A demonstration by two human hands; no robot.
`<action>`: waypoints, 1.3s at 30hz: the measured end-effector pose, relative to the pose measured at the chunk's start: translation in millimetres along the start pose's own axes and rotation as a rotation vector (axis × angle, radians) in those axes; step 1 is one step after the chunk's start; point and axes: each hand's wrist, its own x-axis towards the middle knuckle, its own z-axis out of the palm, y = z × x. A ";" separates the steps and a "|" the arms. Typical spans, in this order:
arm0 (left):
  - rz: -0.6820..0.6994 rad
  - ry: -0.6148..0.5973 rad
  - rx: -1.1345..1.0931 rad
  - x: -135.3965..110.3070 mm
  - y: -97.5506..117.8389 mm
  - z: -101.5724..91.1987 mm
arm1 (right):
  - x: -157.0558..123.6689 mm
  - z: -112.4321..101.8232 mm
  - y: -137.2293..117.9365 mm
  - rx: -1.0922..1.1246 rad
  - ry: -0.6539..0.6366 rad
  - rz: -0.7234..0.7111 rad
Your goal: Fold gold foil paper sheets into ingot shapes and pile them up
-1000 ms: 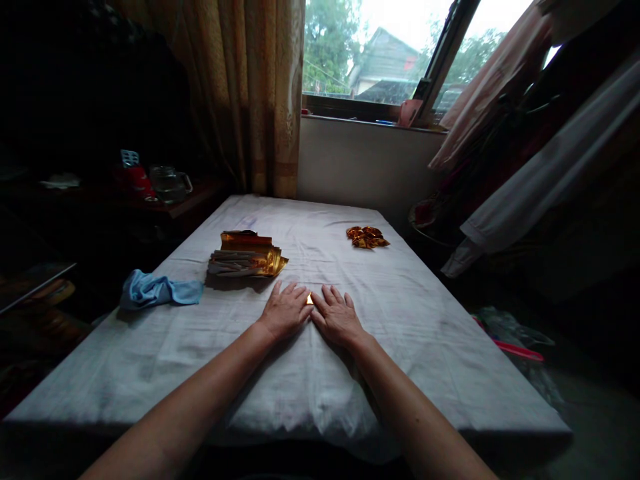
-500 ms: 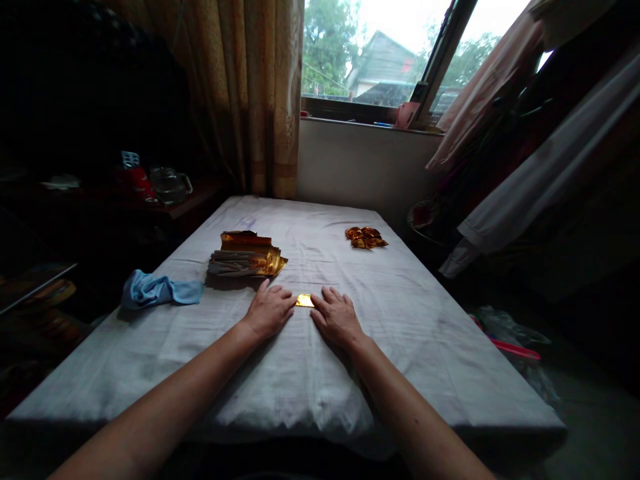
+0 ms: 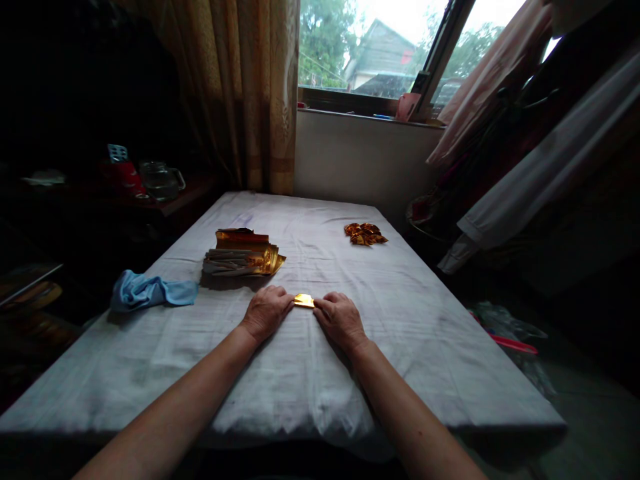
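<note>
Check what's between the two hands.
In the head view, a small gold piece spans the gap, its ends at the left hand and right hand.

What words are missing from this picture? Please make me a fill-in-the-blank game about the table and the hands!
1. The left grip and the right grip hold a small strip coloured ____.
2. The rumpled cloth near the table's left edge is ____.
3. Seen from the person's side, the shiny folded pieces lie to the ____ of the stack of sheets.
4. The cup by the window is ____.

Missing words: gold; blue; right; pink.
</note>
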 end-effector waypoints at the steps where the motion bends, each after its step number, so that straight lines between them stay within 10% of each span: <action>1: 0.000 0.004 0.002 0.0 0.1 0.6 | 0.0 -0.2 -0.8 -0.003 0.002 0.003; 25: -0.280 0.069 -0.294 0.4 12.4 -7.2 | 3.3 13.0 -0.1 0.159 0.154 0.104; 39: -0.290 0.023 -0.092 4.1 20.2 -7.2 | 5.6 17.8 -1.5 0.255 0.194 0.179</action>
